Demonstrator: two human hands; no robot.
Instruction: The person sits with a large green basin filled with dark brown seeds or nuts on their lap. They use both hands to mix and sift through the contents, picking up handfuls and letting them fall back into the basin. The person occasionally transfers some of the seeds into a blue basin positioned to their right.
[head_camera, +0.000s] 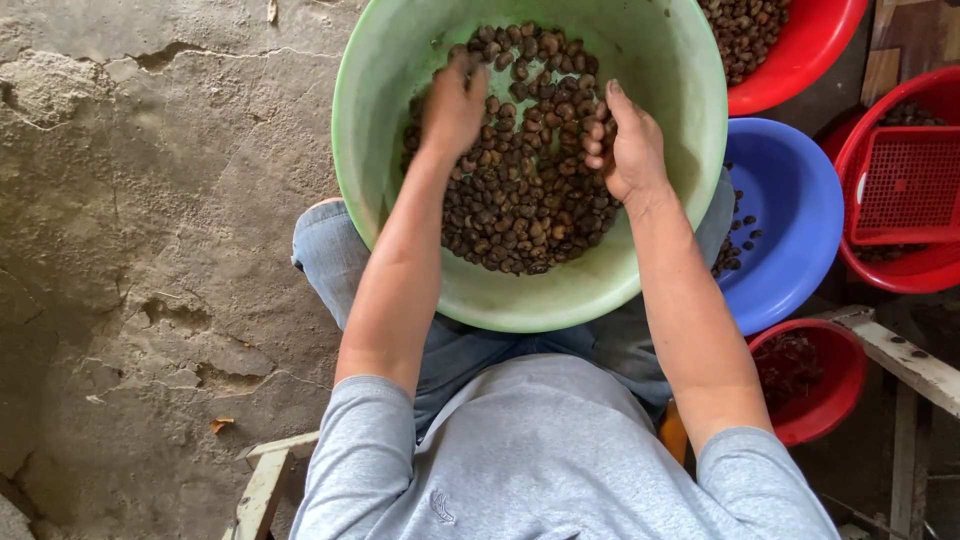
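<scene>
Grey shirt cloth (545, 450) and faded jeans (330, 255) fill the foreground as I sit with a wide, pale green plastic basin (375, 190) balanced on my lap. Both arms reach forward into it. Left hand (452, 105) lies palm down on the heap of small dark brown nuts (520, 200), fingers loosely curled into them, gripping nothing that I can make out. Right hand (625, 140) stands on edge at the far side of the heap from the left, fingers bent around a few nuts; whether it truly pinches one I cannot tell. By my reading this is the sorting stage: the heap lies between the two hands, and the next move would call for singling out one nut by feel. Each nut looks hard, rounded and dull, and the basin is smooth and scuffed. Beyond the right hand sit a glossy blue bowl (800, 200) with a few nuts, red bowls (815, 45) and a red mesh tray (905, 185). Out past the left hand stretches cracked, rough concrete floor (150, 250).
</scene>
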